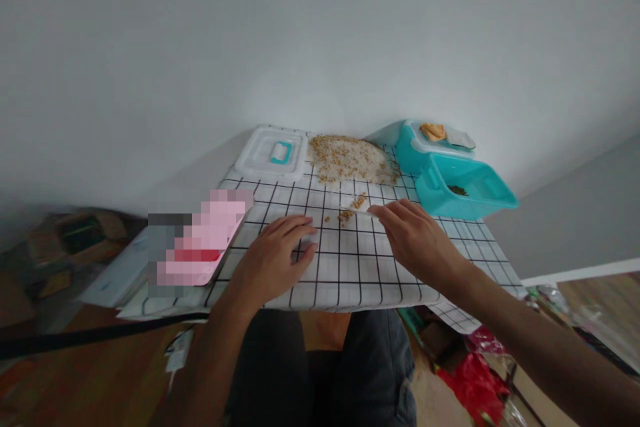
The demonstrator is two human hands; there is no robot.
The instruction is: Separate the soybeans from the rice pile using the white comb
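Observation:
My right hand (pixel 413 233) is closed around a thin, pale stick-like tool (pixel 357 211), whose far end lies over a small cluster of yellow kernels (pixel 359 201). Whether that tool is a stick or a spoon handle is too blurred to tell. My left hand (pixel 280 250) rests on the checked tablecloth (pixel 340 273) with its fingers spread, holding nothing. A few stray kernels (pixel 327 219) lie just beyond its fingertips. Behind both hands spreads a larger heap of white grains mixed with yellow kernels (pixel 355 159).
A clear lid (pixel 273 152) with a teal handle lies at the back left. On the right stand an open teal box (pixel 493 192) holding some green matter and a lidded teal box (pixel 410 147) with cloths on top. A pixelated pink item (pixel 215 227) lies at the left edge.

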